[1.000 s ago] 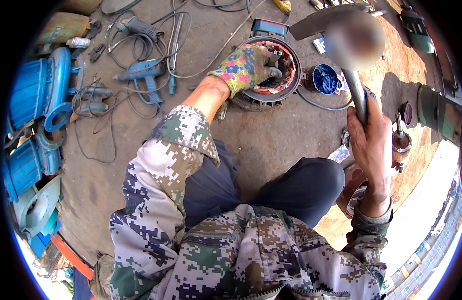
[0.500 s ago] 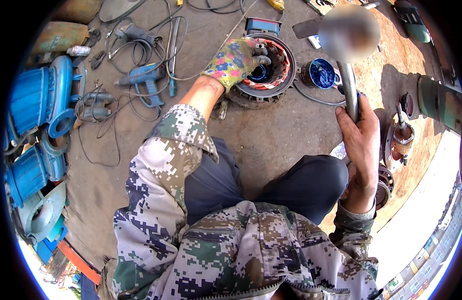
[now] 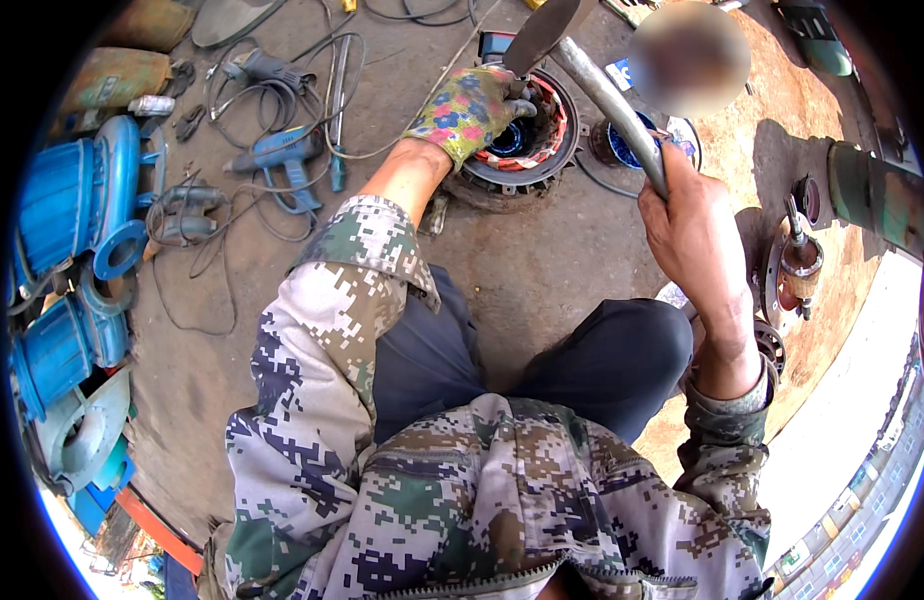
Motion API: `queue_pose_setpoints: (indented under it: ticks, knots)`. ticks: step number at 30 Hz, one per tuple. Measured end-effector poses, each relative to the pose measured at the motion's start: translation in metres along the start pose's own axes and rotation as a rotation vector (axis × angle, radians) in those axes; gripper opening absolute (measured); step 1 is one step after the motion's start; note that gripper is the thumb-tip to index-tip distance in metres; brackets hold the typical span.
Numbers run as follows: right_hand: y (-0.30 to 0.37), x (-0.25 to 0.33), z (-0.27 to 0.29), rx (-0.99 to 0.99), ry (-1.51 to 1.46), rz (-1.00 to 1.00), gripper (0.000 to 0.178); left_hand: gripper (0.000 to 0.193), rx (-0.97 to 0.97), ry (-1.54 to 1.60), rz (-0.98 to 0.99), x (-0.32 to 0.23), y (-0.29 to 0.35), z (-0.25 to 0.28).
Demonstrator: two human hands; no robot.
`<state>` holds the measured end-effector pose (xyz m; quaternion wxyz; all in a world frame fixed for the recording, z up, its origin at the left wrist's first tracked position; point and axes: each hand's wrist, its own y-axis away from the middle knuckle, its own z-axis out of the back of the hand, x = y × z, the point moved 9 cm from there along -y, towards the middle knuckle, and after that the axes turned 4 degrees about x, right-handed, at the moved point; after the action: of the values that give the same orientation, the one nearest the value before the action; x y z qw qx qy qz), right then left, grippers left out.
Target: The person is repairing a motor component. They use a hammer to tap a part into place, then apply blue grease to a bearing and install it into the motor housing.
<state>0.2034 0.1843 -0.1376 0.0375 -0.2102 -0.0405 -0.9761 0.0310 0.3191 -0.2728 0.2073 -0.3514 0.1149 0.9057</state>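
Stator housing [image 3: 522, 135], a round ribbed motor shell with red and white windings showing round its bore, lies on the concrete floor [image 3: 542, 270] in front of the crouching person, near the top of the view. The left hand [image 3: 467, 108], in a flowered work glove, rests on the shell's near rim, its fingers [image 3: 512, 95] curled over the edge and pressing on the windings. The left arm reaches well forward, the elbow nearly straight, the camouflage sleeve pushed up off the forearm. The right hand [image 3: 687, 225] is bare and closed fast round the shaft of a metal hammer [image 3: 597, 85], which slants up and to the left so that its flat head hangs just above the far side of the shell. The right wrist is cocked, the forearm rising from the knee.

By the look of it, the step in hand is bracing the shell while the tool is lined up over it. Any blow would call for a steady left-hand hold and a head path that clears the gloved fingertips and the windings.

A blue tin [image 3: 632, 145] sits just beside the shell, and a rotor [image 3: 797, 270] stands to the right.
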Motion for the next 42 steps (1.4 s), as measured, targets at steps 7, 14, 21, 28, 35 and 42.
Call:
queue_pose_setpoints:
  ticks: [7, 14, 21, 28, 35, 42]
  knots:
    - [0.006, 0.000, -0.001, -0.019, -0.089, -0.076, 0.018, 0.027, -0.034, -0.060, -0.085, 0.009, -0.002, 0.001]
    - [0.011, -0.010, -0.009, -0.001, -0.198, -0.146, 0.017, 0.029, 0.019, -0.013, -0.067, -0.002, 0.002, 0.004]
    - [0.025, -0.015, -0.011, 0.049, -0.225, -0.231, 0.018, 0.022, 0.111, 0.104, -0.062, -0.002, 0.010, -0.004]
    - [0.026, 0.010, 0.003, 0.038, -0.145, -0.101, 0.012, 0.022, 0.261, 0.095, 0.074, -0.010, 0.014, -0.003]
    - [0.026, 0.010, 0.008, 0.036, -0.151, -0.161, 0.014, 0.024, 0.235, 0.091, -0.030, -0.013, 0.007, -0.013]
    - [0.028, -0.003, -0.003, 0.102, -0.152, -0.211, 0.016, 0.024, 0.181, 0.118, -0.059, -0.015, 0.012, -0.002]
